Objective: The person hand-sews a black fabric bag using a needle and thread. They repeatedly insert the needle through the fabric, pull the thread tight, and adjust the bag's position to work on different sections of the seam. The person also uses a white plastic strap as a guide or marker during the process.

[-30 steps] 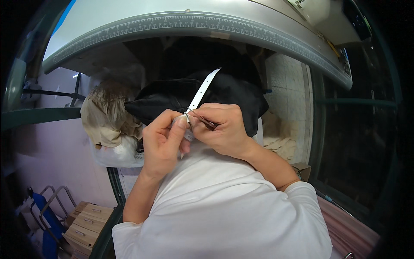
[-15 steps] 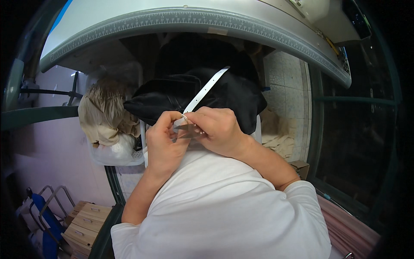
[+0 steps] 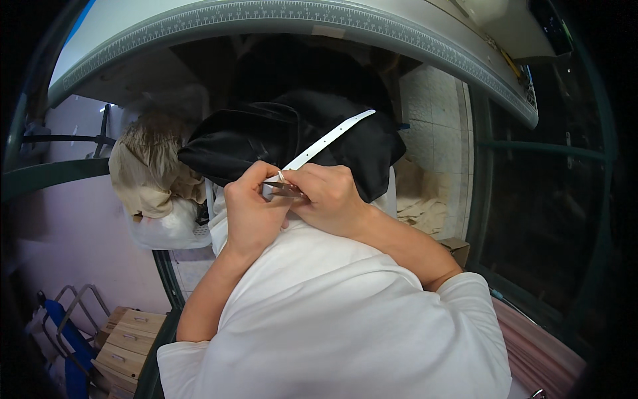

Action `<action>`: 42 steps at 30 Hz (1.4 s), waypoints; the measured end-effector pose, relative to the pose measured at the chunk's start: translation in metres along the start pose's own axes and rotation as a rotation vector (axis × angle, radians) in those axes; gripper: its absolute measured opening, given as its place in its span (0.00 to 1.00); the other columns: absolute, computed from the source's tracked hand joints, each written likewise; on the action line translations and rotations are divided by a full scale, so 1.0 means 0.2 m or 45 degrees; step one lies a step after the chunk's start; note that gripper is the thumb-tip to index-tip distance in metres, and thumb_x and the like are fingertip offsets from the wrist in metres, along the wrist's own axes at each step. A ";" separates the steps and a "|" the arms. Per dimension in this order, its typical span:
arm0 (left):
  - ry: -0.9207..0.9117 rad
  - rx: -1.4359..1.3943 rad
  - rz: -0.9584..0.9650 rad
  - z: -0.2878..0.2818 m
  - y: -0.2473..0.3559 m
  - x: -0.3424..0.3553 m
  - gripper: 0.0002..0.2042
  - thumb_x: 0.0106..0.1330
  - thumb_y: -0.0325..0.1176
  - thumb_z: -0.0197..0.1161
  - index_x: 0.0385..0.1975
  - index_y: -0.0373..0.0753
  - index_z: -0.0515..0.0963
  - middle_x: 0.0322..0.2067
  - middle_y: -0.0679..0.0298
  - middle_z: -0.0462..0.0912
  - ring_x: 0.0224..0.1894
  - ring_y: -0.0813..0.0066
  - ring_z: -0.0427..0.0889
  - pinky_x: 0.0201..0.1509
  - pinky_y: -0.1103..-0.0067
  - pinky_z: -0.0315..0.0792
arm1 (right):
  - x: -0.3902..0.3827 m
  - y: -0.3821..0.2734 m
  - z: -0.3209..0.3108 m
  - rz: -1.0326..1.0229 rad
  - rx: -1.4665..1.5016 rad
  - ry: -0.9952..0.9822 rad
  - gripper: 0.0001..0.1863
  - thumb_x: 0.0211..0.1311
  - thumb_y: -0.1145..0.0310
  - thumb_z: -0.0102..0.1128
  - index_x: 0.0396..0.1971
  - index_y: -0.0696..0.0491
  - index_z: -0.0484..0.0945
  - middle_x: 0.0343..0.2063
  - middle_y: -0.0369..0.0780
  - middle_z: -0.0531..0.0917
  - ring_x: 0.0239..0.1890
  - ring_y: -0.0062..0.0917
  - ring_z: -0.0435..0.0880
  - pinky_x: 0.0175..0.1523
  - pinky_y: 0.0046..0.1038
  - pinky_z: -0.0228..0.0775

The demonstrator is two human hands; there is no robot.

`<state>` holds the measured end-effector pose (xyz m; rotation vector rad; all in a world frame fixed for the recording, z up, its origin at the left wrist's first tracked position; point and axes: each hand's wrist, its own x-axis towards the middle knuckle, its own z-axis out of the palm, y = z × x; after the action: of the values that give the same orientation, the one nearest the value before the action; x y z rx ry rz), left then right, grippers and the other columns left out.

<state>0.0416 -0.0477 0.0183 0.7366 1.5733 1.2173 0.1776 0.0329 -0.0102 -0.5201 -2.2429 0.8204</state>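
Observation:
A white strap (image 3: 327, 138) with small holes runs from my fingers up over glossy black fabric (image 3: 236, 136) to its curved tip. My left hand (image 3: 256, 206) is closed round the strap's near end, where a small loop or buckle sits, partly hidden by the fingers. My right hand (image 3: 325, 199) is closed beside it, holding a pointed metal tool (image 3: 281, 189), apparently small scissors, whose blades lie across the strap's end between the two hands. Both hands are close together in front of my white shirt.
A table edge with a printed ruler (image 3: 266, 12) arches overhead. At left are a translucent basket (image 3: 159, 236) with beige fabric and a dark metal bar (image 3: 66, 169). Wooden drawers (image 3: 129, 339) stand lower left; a cardboard box (image 3: 454, 249) and dark glass panel (image 3: 531, 213) are at right.
The pointed tool has come across the strap's end. The strap's tip has shifted rightward and tilted lower, and both hands sit a little differently, with my right fingers further over the near end.

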 end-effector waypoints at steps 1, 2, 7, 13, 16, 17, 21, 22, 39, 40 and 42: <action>-0.001 0.002 0.005 0.00 0.00 0.00 0.07 0.56 0.19 0.68 0.31 0.29 0.76 0.20 0.64 0.80 0.16 0.85 0.77 0.17 0.86 0.68 | 0.00 0.00 0.01 0.007 0.006 0.018 0.16 0.37 0.79 0.71 0.32 0.60 0.81 0.19 0.41 0.80 0.19 0.31 0.81 0.22 0.26 0.74; -0.002 0.004 0.010 0.00 0.00 0.01 0.07 0.56 0.19 0.67 0.31 0.28 0.77 0.20 0.64 0.80 0.16 0.85 0.77 0.17 0.86 0.67 | 0.00 0.00 0.01 0.013 0.013 0.037 0.16 0.37 0.79 0.71 0.32 0.60 0.81 0.20 0.42 0.80 0.19 0.31 0.81 0.22 0.26 0.74; 0.023 -0.036 -0.007 0.00 -0.01 -0.01 0.04 0.63 0.20 0.62 0.35 0.28 0.77 0.23 0.64 0.80 0.19 0.85 0.77 0.20 0.87 0.69 | 0.02 -0.02 -0.04 0.254 0.204 -0.028 0.11 0.48 0.82 0.66 0.35 0.62 0.82 0.22 0.41 0.83 0.22 0.23 0.81 0.26 0.20 0.73; -0.050 -0.200 0.306 -0.02 0.00 -0.04 0.05 0.69 0.21 0.57 0.42 0.28 0.75 0.37 0.61 0.77 0.27 0.82 0.79 0.27 0.86 0.73 | 0.06 -0.04 -0.11 0.876 0.980 -0.039 0.09 0.70 0.76 0.54 0.41 0.65 0.79 0.30 0.38 0.85 0.31 0.17 0.81 0.39 0.20 0.76; 0.012 0.037 0.473 -0.02 0.03 -0.01 0.08 0.65 0.17 0.60 0.44 0.27 0.75 0.42 0.61 0.73 0.28 0.85 0.76 0.27 0.87 0.73 | 0.08 -0.04 -0.12 0.972 1.215 -0.082 0.09 0.71 0.73 0.55 0.43 0.64 0.79 0.33 0.38 0.84 0.34 0.17 0.82 0.42 0.20 0.77; 0.026 0.152 0.522 -0.01 0.04 -0.01 0.09 0.64 0.16 0.60 0.44 0.27 0.75 0.43 0.61 0.73 0.28 0.85 0.76 0.27 0.87 0.73 | 0.09 -0.05 -0.13 1.018 1.295 -0.110 0.10 0.71 0.72 0.55 0.43 0.63 0.79 0.33 0.38 0.84 0.35 0.17 0.82 0.43 0.20 0.77; 0.049 0.183 0.616 0.00 0.03 0.01 0.11 0.62 0.15 0.62 0.44 0.28 0.76 0.46 0.61 0.73 0.31 0.88 0.74 0.31 0.90 0.72 | 0.09 -0.06 -0.13 1.030 1.357 -0.089 0.10 0.71 0.72 0.56 0.43 0.63 0.80 0.33 0.39 0.84 0.34 0.17 0.82 0.42 0.20 0.77; 0.040 0.177 0.594 -0.01 0.03 0.01 0.11 0.62 0.15 0.62 0.44 0.28 0.76 0.47 0.60 0.73 0.32 0.88 0.73 0.33 0.91 0.72 | 0.09 -0.06 -0.14 1.024 1.335 -0.090 0.10 0.71 0.72 0.56 0.43 0.63 0.80 0.33 0.39 0.84 0.34 0.17 0.82 0.42 0.20 0.78; 0.153 0.209 0.615 0.01 0.04 0.00 0.09 0.58 0.15 0.64 0.39 0.28 0.77 0.39 0.62 0.76 0.25 0.88 0.73 0.25 0.90 0.66 | 0.05 -0.04 -0.12 0.632 0.690 -0.069 0.07 0.66 0.79 0.57 0.41 0.63 0.81 0.29 0.38 0.84 0.29 0.14 0.78 0.33 0.17 0.69; 0.155 0.228 0.600 0.01 0.04 0.00 0.10 0.59 0.15 0.64 0.40 0.28 0.77 0.39 0.61 0.77 0.25 0.88 0.73 0.25 0.89 0.66 | 0.05 -0.04 -0.11 0.637 0.692 -0.055 0.08 0.66 0.79 0.57 0.41 0.63 0.81 0.27 0.37 0.83 0.28 0.13 0.77 0.32 0.17 0.68; 0.127 0.070 0.439 0.02 0.06 -0.01 0.12 0.61 0.17 0.63 0.44 0.28 0.76 0.41 0.60 0.77 0.24 0.88 0.72 0.25 0.89 0.66 | 0.04 -0.03 -0.11 0.645 0.699 -0.027 0.08 0.65 0.79 0.57 0.41 0.63 0.81 0.24 0.36 0.82 0.26 0.12 0.75 0.30 0.17 0.67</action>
<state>0.0449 -0.0445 0.0310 1.0283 1.6095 1.4828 0.1868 0.0413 0.0106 -0.8147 -1.7984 1.6357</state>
